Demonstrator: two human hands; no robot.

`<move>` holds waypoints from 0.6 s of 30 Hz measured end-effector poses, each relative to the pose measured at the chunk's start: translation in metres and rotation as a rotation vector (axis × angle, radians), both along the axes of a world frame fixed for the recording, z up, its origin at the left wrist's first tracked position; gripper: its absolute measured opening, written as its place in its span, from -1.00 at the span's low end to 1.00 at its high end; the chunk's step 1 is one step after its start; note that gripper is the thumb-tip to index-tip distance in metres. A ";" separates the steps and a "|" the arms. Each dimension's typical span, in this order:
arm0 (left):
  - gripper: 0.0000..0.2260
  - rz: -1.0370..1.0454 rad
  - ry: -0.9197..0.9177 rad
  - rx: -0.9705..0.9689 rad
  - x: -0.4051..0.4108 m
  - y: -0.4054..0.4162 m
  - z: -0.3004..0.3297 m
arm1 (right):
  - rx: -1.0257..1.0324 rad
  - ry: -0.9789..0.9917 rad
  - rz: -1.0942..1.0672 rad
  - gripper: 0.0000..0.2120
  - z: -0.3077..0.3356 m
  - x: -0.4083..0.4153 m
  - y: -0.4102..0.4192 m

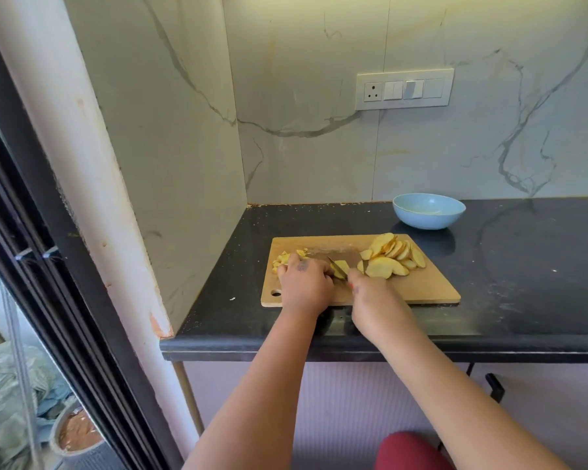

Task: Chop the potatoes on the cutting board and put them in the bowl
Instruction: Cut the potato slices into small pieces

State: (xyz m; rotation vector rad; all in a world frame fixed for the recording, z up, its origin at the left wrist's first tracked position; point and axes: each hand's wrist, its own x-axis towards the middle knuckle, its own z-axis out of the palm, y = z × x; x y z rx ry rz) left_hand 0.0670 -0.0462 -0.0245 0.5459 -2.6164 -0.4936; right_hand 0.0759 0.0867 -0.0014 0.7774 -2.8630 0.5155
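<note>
Knife [337,268] gripped in right hand [370,296], left hand [304,286] pinning yellow potato piece [342,268] mid-board near worktop's front edge; fingertips crowd the blade, a slip nicks them.

White marble-veined walls [319,147] meet in a corner behind a black speckled desk [506,283]. A white switch panel [404,89] with a socket sits on the back wall. Left, a dark window frame [48,300] stands beside a chipped white pillar [92,184], daylight coming through.

cutting board [421,286] on counter [523,283] | bowl [428,212] behind-right | slices [392,254] right, pieces [284,259] left
</note>
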 end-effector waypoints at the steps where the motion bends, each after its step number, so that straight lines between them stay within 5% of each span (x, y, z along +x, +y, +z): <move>1: -0.70 -0.002 0.002 -0.003 0.000 0.000 0.000 | 0.004 -0.001 0.008 -0.58 0.003 -0.003 -0.003; 7: -0.70 -0.003 -0.012 -0.038 -0.002 0.000 -0.002 | 0.024 -0.101 -0.030 -0.58 0.009 0.012 0.007; 13: -0.68 -0.022 -0.009 -0.011 0.001 0.001 -0.002 | 0.033 -0.209 0.005 -0.86 0.046 0.013 0.069; 18: -0.71 -0.017 0.026 0.030 0.002 0.002 0.001 | -0.365 -0.168 0.018 -0.96 0.050 -0.040 0.076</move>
